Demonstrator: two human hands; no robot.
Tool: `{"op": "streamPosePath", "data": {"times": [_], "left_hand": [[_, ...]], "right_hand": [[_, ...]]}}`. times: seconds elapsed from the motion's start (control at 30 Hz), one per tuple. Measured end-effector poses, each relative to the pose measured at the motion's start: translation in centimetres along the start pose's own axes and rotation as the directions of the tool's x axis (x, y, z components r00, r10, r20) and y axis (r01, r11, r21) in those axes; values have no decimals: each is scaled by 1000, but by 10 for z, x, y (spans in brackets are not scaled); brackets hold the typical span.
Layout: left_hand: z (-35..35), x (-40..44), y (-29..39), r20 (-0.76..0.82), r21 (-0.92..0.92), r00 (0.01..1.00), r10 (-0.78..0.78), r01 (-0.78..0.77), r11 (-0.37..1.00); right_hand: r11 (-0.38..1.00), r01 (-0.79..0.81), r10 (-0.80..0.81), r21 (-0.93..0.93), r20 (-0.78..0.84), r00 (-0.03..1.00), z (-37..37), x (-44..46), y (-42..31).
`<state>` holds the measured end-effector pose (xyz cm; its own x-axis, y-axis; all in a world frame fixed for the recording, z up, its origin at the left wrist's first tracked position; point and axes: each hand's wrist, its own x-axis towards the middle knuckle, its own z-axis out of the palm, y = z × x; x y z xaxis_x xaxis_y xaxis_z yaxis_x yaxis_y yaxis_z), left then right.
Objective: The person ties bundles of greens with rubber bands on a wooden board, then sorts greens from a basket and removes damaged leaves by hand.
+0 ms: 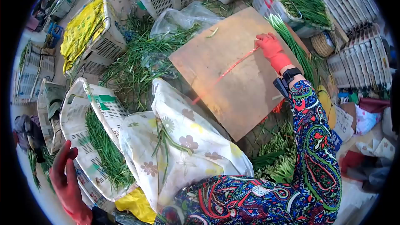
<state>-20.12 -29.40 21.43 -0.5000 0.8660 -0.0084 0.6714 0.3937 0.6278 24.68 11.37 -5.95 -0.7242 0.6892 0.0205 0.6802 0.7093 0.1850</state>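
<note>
My right hand (273, 53), in a red rubber glove, is over the far right part of a brown board (233, 112). Its fingers are closed on one end of a thin red tie strip (237, 62), which stretches diagonally across the board. Long green stalks with white ends (287, 37) lie along the board's right edge. My left hand (67, 183), also red-gloved, is raised at the lower left with fingers apart and nothing in it. Beside it stands a white crate holding cut green stalks (106, 146). A flowered plastic sheet (187, 141) covers my lap.
Loose green leaves (133, 58) litter the ground left of the board. White crates stand around, one with a yellow cover (85, 29), another full of greens (300, 2). More bunches (277, 162) lie beneath my right arm. Stacked crates (358, 58) line the right side.
</note>
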Motion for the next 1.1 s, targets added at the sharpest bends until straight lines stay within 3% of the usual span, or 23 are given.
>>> {"op": "streamPosePath", "data": {"times": [0.1,0.2,0.33,0.37,0.47,0.5,0.53,0.57,0.6,0.63,0.7,0.77,0.8,0.83,0.9,1.0,1.03,1.1], "left_hand": [[-6,-8,-67,-59,-254,933,-355,330,909],[-20,-40,-162,-91,-283,886,-454,415,865],[-29,-102,-248,-83,-466,797,-598,500,730],[-27,-117,-264,-81,-512,759,-646,524,680],[-11,-143,-295,-40,-605,634,-772,600,524],[-3,-150,-305,-74,-571,609,-790,623,534],[0,-154,-314,-13,-529,606,-795,671,520],[6,-157,-314,-22,-573,662,-749,606,552],[10,-164,-324,-39,-572,700,-713,569,591],[14,-168,-339,-63,-484,716,-695,587,649],[8,-172,-311,-62,-551,705,-706,566,614],[15,-191,-319,-56,-657,665,-745,537,529],[18,-204,-327,-71,-669,659,-749,525,526],[20,-215,-335,-83,-681,656,-750,512,523],[26,-236,-354,-38,-730,604,-796,527,435],[30,-251,-368,5,-740,533,-846,571,356],[31,-251,-375,23,-729,512,-859,596,336],[36,-248,-398,61,-677,512,-857,652,342]], "right_hand": [[981,-42,18,-190,-124,992,30,15,19],[973,-117,122,-200,14,992,-6,17,14],[965,-255,259,55,-95,961,-45,17,6],[932,-275,306,238,-107,946,-53,19,-4],[625,-188,375,757,-80,923,-75,29,-62],[549,-168,321,819,-21,947,-78,32,-91],[463,-142,241,875,29,970,-83,41,-126],[568,-286,196,772,211,958,-124,47,-180],[317,-176,-11,932,189,982,-105,51,-213],[358,-103,-128,928,158,979,-111,57,-256],[434,43,-339,900,119,933,-135,65,-331],[390,130,-480,911,81,873,-149,78,-400],[228,157,-557,961,-4,831,-148,85,-434],[267,223,-597,938,-21,802,-154,90,-463],[258,192,-705,947,49,707,-158,102,-520],[307,393,-785,867,-2,619,-135,121,-582],[327,388,-794,862,28,607,-125,128,-600],[245,576,-854,780,-107,509,-88,151,-631]]}}
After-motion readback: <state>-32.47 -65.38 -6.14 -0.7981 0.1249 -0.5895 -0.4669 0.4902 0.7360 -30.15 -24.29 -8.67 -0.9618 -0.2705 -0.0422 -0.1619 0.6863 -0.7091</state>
